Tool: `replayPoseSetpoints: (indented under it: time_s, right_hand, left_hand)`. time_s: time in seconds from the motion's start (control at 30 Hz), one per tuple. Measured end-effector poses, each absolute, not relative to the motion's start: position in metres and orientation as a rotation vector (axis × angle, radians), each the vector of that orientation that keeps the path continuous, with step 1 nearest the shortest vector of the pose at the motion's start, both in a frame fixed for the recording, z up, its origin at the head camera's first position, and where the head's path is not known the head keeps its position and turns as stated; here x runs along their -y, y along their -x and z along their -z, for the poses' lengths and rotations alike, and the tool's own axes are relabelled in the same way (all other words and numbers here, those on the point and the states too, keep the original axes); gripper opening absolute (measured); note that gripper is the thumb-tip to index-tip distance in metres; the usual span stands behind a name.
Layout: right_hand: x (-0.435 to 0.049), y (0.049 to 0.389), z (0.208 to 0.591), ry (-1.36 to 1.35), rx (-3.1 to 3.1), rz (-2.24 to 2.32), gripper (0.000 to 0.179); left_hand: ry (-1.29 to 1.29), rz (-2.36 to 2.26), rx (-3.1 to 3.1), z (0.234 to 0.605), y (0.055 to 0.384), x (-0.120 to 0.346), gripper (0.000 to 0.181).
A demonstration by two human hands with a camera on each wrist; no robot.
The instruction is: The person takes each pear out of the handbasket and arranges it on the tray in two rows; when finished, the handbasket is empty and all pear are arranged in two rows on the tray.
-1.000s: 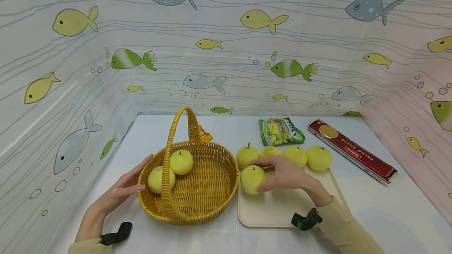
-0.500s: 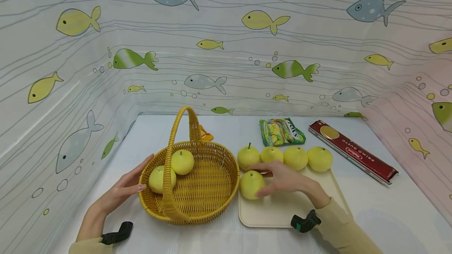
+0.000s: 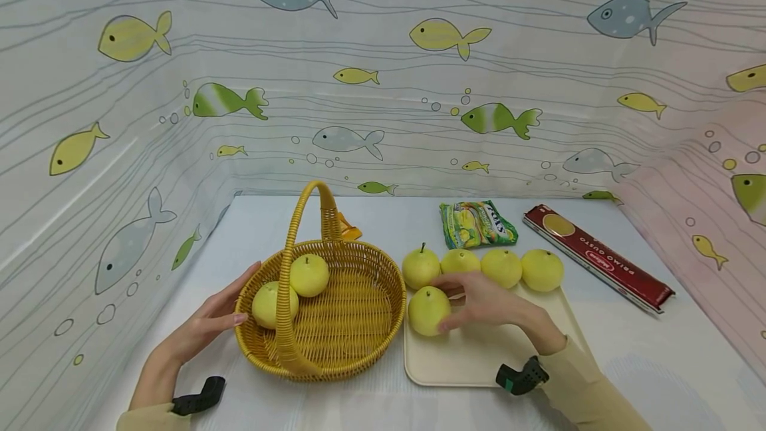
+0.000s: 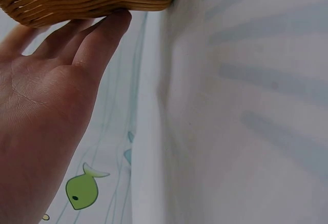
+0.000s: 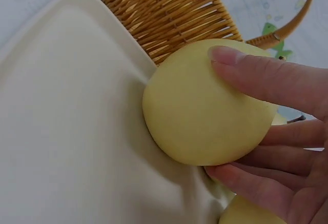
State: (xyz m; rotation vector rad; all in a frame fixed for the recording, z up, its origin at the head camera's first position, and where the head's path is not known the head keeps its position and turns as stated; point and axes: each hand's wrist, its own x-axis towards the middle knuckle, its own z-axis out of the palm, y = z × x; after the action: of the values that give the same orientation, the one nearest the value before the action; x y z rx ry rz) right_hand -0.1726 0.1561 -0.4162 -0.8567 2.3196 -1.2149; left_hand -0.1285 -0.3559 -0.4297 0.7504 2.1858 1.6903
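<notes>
My right hand [image 3: 487,299] pinches a round yellow pear [image 5: 200,106] between thumb and fingers, low over the left part of the cream tray [image 3: 455,368]. The tray's left edge meets the wicker basket [image 3: 341,324]. In the basket, two similar pears [image 3: 308,275] lie at the left, one partly behind the tall handle [image 3: 286,311]. My left hand [image 3: 209,321] touches the basket's left side, thumb near the rim. In the left wrist view its fingers [image 4: 100,44] are fairly straight, with the tips against the woven wall.
Several more yellow pears [image 3: 501,268] stand in a row along the tray's back. Behind them lies a green Fox's candy bag [image 3: 477,223]. A long dark red Primo Gusto pasta packet [image 3: 598,258] lies at the right. Part of an orange object [image 3: 348,228] shows behind the basket.
The pear in my right hand dips slightly toward the near side, then comes back up a little. My left hand and the basket stay in place.
</notes>
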Motion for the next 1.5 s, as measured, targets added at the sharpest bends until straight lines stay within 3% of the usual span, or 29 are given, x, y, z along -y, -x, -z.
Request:
replayPoseSetpoints:
  time_s: [1.5]
  right_hand:
    - [-0.1560,0.1716,0.4142,0.842,-2.392,1.222,0.067]
  left_hand:
    - [-0.733,-1.692,-2.174,0.4275,0.1271,0.3553,0.077]
